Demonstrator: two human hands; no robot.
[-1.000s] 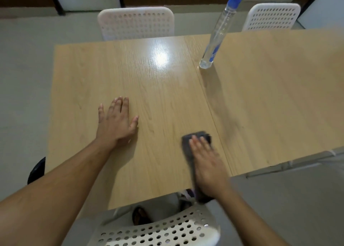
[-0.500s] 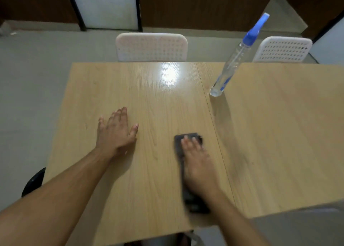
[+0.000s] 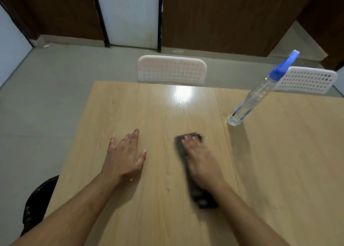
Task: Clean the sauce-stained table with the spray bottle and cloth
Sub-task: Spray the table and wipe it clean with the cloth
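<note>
Right hand [image 3: 200,162] laid flat on dark cloth [image 3: 202,199], pressed to table [image 3: 279,162], blurry. Left hand [image 3: 123,158] spread flat beside it. Spray bottle [image 3: 260,91] stood upright past seam, untouched. Two white chairs [image 3: 171,70] tucked behind.

Your surface [image 3: 149,217] is pale tan wood with fine straight grain and a bright white glare patch at 12 o'clock. Under your right hand [image 3: 201,164] the cloth [image 3: 202,199] is dark charcoal grey. At 2 o'clock the spray bottle [image 3: 258,95] is clear with a bright blue nozzle and a blue tube inside. At 12 and 2 o'clock, two chairs [image 3: 171,70] are white with a regular grid of small holes. The floor [image 3: 46,100] is plain grey, the wall panels [image 3: 223,17] dark brown.
</note>
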